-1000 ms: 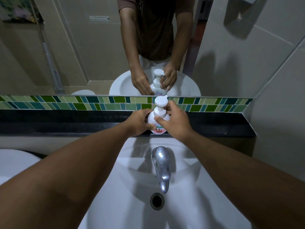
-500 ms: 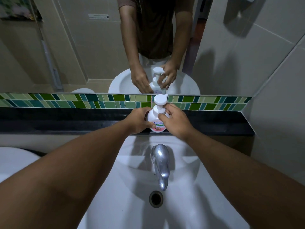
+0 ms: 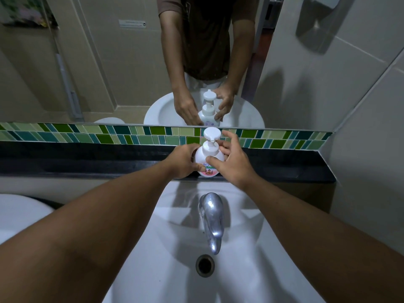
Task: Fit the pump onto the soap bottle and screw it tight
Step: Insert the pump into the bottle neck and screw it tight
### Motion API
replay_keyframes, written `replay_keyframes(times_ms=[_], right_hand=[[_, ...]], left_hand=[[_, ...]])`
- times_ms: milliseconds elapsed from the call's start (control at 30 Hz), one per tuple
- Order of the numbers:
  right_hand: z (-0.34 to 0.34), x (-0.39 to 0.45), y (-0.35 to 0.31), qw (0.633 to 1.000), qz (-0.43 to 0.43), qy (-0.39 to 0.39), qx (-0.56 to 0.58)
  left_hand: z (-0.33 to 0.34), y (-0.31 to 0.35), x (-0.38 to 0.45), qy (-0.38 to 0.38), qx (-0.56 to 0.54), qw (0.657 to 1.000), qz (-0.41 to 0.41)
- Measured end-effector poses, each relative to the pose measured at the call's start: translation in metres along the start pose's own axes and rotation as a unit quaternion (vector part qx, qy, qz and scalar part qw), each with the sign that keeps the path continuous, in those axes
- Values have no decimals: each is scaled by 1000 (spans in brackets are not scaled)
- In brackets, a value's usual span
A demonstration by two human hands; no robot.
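Note:
A white soap bottle (image 3: 202,159) with a pink label stands upright on the black ledge (image 3: 87,165) behind the basin. Its white pump (image 3: 211,134) sits on the neck, the collar down on the bottle's shoulder. My left hand (image 3: 183,161) wraps the bottle's left side. On the other side, my right hand (image 3: 234,165) has its fingers spread: the thumb rests at the front of the bottle's shoulder, the index finger points up beside the pump head, and the other fingertips lie by the collar. The mirror shows the same pose from behind.
A chrome tap (image 3: 211,215) juts toward me over the white basin (image 3: 153,270), with the drain (image 3: 204,265) below it. A green tile strip (image 3: 109,136) and the mirror (image 3: 109,62) rise behind the ledge. A second basin (image 3: 19,215) lies left; a tiled wall (image 3: 371,149) closes the right.
My right hand has loosened from the pump collar and its fingers have spread apart. The left hand still holds the bottle in place on the ledge.

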State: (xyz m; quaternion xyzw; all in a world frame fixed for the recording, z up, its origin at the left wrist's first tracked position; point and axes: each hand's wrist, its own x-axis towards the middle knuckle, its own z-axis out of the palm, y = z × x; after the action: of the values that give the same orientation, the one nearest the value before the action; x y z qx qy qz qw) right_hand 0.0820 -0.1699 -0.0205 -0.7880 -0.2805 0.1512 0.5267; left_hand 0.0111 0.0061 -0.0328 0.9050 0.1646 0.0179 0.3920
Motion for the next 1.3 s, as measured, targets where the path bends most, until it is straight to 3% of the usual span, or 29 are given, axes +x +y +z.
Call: replay_keyframes(times_ms=[133,300,533,767,967,1133,1300], right_hand=[[2,0,-5,999,-23,-12,-28],[3,6,-12,995,20,-10,-92],[17,5,-18,988,55,99,-101],[-3,6,-11,995,-19,-62,-71],[-23,17,-15,987,-14,-106,-119],[-16,18,-13,985,-32,-45,-165],[2,18,-14,985,6,45,-165]], left_hand=[[0,-1,0,3,3,1000,-1],[1,1,-1,5,1,1000,1],[-1,4,-4,-1,-3,1000,3],[-1,3,-4,2,-5,1000,4],[-1,0,-3,4,-5,1000,6],[0,-3,-3,7,-16,1000,17],[0,-1,-4,2,-15,1000,17]])
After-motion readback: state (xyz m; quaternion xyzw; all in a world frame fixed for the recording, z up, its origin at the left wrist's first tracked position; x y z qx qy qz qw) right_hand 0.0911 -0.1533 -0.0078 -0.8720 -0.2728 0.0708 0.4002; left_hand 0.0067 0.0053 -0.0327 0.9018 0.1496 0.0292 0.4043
